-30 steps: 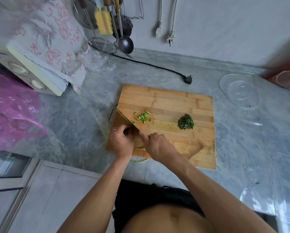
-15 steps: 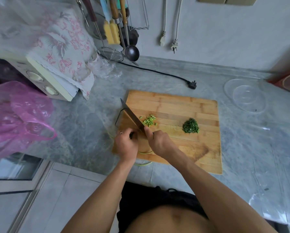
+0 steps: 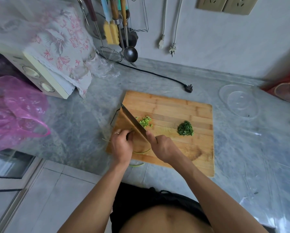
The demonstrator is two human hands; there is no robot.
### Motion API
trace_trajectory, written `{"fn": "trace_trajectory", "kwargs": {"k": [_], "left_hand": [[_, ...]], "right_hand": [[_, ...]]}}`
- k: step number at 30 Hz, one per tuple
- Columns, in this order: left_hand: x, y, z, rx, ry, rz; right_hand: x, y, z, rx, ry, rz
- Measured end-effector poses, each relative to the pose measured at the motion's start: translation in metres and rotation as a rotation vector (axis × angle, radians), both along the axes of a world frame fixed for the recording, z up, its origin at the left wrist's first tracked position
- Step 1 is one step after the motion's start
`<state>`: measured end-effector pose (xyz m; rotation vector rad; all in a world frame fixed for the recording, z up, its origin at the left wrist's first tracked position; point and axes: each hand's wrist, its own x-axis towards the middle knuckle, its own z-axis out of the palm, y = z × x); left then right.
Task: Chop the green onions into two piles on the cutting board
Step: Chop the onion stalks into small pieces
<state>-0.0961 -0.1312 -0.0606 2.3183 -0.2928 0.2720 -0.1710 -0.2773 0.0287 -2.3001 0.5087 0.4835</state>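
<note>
My right hand point(image 3: 164, 147) grips the broad steel cleaver point(image 3: 134, 121); my left hand point(image 3: 121, 145) pinches pale green onion stalks point(image 3: 141, 152) — one dark pile point(image 3: 185, 128) done beyond my right hand, the lighter pile point(image 3: 145, 122) just started beside the blade.

I see soft, even daylight and only faint shadows. The grey marble counter point(image 3: 241, 148) shows pale glare streaks at right. The wide lens bows the edges; the pink plastic bag point(image 3: 14, 115) and the floral cloth point(image 3: 60, 39) at left look smeared and out of focus.
</note>
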Motion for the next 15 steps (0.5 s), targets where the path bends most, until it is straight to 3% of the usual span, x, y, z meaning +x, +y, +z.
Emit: {"fn": "trace_trajectory", "kwargs": {"k": [6, 15], "left_hand": [[-0.002, 0.005, 0.009, 0.146, 0.0, -0.059], [0.011, 0.015, 0.005, 0.076, 0.049, -0.165]], "right_hand": [[-0.008, -0.001, 0.002, 0.02, -0.01, 0.014], [-0.004, 0.001, 0.003, -0.002, -0.006, 0.017]]}}
